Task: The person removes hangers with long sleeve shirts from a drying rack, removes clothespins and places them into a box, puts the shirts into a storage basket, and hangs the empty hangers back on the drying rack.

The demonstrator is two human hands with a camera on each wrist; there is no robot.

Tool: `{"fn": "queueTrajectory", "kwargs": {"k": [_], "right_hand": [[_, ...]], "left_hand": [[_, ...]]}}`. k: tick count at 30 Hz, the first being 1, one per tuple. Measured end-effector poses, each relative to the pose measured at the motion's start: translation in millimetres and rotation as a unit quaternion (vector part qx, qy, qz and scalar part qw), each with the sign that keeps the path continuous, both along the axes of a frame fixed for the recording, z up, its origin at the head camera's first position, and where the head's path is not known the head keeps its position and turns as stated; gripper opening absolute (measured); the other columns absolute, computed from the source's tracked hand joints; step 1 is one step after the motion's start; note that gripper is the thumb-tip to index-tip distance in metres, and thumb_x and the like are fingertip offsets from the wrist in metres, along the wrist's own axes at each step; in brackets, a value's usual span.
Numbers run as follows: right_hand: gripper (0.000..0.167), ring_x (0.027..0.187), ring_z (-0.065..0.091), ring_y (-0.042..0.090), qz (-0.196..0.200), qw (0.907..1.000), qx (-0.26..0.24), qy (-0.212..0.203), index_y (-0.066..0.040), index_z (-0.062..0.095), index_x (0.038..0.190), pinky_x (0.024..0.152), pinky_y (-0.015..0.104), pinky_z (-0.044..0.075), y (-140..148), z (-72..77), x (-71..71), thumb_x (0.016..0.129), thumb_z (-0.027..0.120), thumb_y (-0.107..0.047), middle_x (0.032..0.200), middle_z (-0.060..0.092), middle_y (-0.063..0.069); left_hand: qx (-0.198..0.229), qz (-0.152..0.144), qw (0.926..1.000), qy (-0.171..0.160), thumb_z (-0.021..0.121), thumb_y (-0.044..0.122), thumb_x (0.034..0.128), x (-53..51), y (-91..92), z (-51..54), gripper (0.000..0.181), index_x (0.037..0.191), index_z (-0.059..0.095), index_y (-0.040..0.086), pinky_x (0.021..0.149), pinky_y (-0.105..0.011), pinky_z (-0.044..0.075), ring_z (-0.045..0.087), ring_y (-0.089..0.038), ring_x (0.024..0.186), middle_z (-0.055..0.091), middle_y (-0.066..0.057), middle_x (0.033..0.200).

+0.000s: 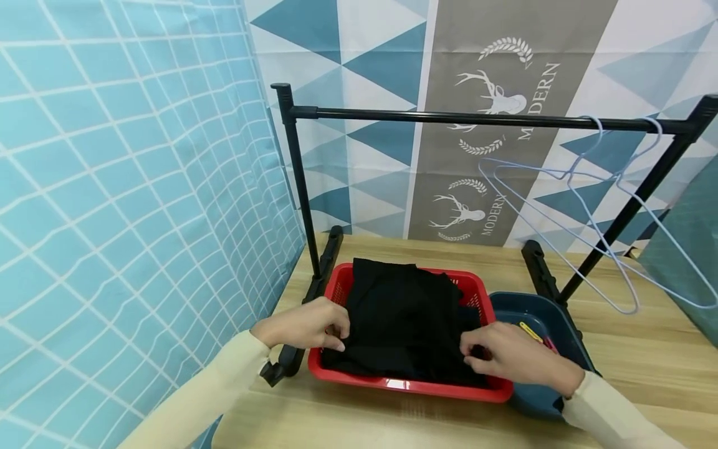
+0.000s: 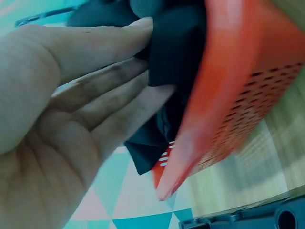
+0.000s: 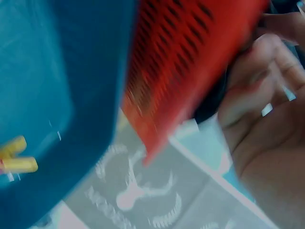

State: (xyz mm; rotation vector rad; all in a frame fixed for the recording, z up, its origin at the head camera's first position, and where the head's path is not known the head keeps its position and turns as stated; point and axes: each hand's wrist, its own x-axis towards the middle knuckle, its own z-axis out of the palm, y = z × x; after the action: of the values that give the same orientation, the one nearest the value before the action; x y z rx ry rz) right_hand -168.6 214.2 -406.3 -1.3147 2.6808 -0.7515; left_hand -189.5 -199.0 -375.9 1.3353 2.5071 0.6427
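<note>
A heap of black cloth point(image 1: 401, 318), its garment kind not clear, fills the red basket point(image 1: 392, 385) with perforated sides. On the basket's left side, my left hand point(image 1: 314, 323) pinches an edge of the cloth; in the left wrist view the black cloth point(image 2: 176, 47) runs between thumb and fingers. Over the right rim, my right hand point(image 1: 513, 352) has curled fingers at the cloth's other side and appears to pinch it. In the right wrist view its fingertips are partly hidden and blurred behind the basket wall point(image 3: 176, 62).
A black clothes rack point(image 1: 426, 116) stands over the wooden table point(image 1: 314, 418). Two pale blue wire hangers point(image 1: 594, 231) hang at the rail's right end. Right of the basket is a dark blue basin point(image 1: 538, 399) holding yellow and red clips point(image 1: 530, 332). A patterned cloth backs the table.
</note>
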Motion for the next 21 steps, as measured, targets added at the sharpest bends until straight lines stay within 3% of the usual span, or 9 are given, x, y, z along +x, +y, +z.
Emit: {"fn": "queueTrajectory", "kwargs": {"k": [4, 7, 11, 13, 16, 19, 21], "right_hand": [[0.021, 0.054, 0.046, -0.002, -0.04, 0.9981, 0.047, 0.003, -0.035, 0.065, 0.085, 0.046, 0.021, 0.036, -7.2, -13.6, 3.1, 0.093, 0.078, -0.021, 0.071, 0.054, -0.022], [0.019, 0.057, 0.047, -0.001, -0.053, 0.997, 0.056, 0.008, -0.034, 0.067, 0.085, 0.048, 0.022, 0.039, -11.5, -14.6, 3.2, 0.092, 0.08, -0.021, 0.072, 0.055, -0.022], [0.011, 0.06, 0.051, 0.0, -0.01, 0.9976, 0.026, -0.063, -0.03, 0.07, 0.088, 0.054, 0.023, 0.045, -8.8, -4.4, -2.1, 0.095, 0.076, -0.025, 0.077, 0.059, -0.019], [0.008, 0.057, 0.052, 0.001, 0.009, 0.9933, 0.0, -0.115, -0.027, 0.071, 0.091, 0.053, 0.024, 0.048, -3.9, 4.5, -7.4, 0.098, 0.072, -0.028, 0.078, 0.063, -0.013], [0.019, 0.05, 0.052, 0.007, -0.023, 0.9858, -0.025, -0.165, -0.023, 0.071, 0.089, 0.049, 0.028, 0.049, 3.7, 19.7, -18.1, 0.103, 0.065, -0.035, 0.078, 0.067, -0.005], [0.029, 0.048, 0.051, 0.015, -0.112, 0.9793, -0.046, -0.162, -0.018, 0.069, 0.087, 0.047, 0.031, 0.047, 7.1, 30.4, -34.0, 0.104, 0.061, -0.04, 0.075, 0.068, 0.001], [0.03, 0.054, 0.052, 0.019, -0.164, 0.9754, -0.055, -0.136, -0.014, 0.069, 0.088, 0.05, 0.032, 0.046, 6.0, 32.9, -47.5, 0.105, 0.061, -0.039, 0.076, 0.066, 0.003]], "left_hand": [[-0.03, 0.019, 0.9992, -0.02, 0.083, 0.011, 0.0879, -0.9, 6.6, -8.8, 0.014, 0.083, 0.071, 0.016, 0.07, -0.019, 0.052, 0.057, -0.001, 0.07, 0.061, 0.012, 0.082], [-0.056, 0.015, 0.998, -0.023, 0.082, 0.008, 0.0878, -4.8, 10.9, -11.5, 0.016, 0.081, 0.071, 0.017, 0.07, -0.019, 0.051, 0.054, -0.003, 0.071, 0.059, 0.011, 0.081], [-0.083, -0.017, 0.9957, -0.037, 0.076, 0.003, 0.092, -13.5, 9.8, -7.6, 0.016, 0.083, 0.072, 0.016, 0.074, -0.02, 0.051, 0.053, -0.003, 0.075, 0.06, 0.01, 0.085], [-0.071, -0.018, 0.9953, -0.063, 0.071, 0.003, 0.0956, -20.9, 4.9, -1.5, 0.015, 0.086, 0.074, 0.014, 0.075, -0.022, 0.053, 0.058, -0.005, 0.077, 0.064, 0.008, 0.086], [-0.028, 0.02, 0.993, -0.113, 0.065, 0.01, 0.102, -34.6, -4.2, 9.1, 0.017, 0.09, 0.076, 0.012, 0.075, -0.028, 0.057, 0.068, -0.013, 0.078, 0.07, 0.004, 0.087], [0.027, 0.1, 0.9839, -0.146, 0.06, 0.019, 0.1062, -48.9, -9.0, 15.8, 0.024, 0.09, 0.075, 0.01, 0.07, -0.036, 0.059, 0.073, -0.025, 0.076, 0.073, -0.005, 0.085], [0.053, 0.157, 0.976, -0.141, 0.06, 0.023, 0.1066, -58.9, -7.0, 16.9, 0.027, 0.088, 0.074, 0.011, 0.067, -0.038, 0.059, 0.071, -0.028, 0.073, 0.072, -0.009, 0.082]]}}
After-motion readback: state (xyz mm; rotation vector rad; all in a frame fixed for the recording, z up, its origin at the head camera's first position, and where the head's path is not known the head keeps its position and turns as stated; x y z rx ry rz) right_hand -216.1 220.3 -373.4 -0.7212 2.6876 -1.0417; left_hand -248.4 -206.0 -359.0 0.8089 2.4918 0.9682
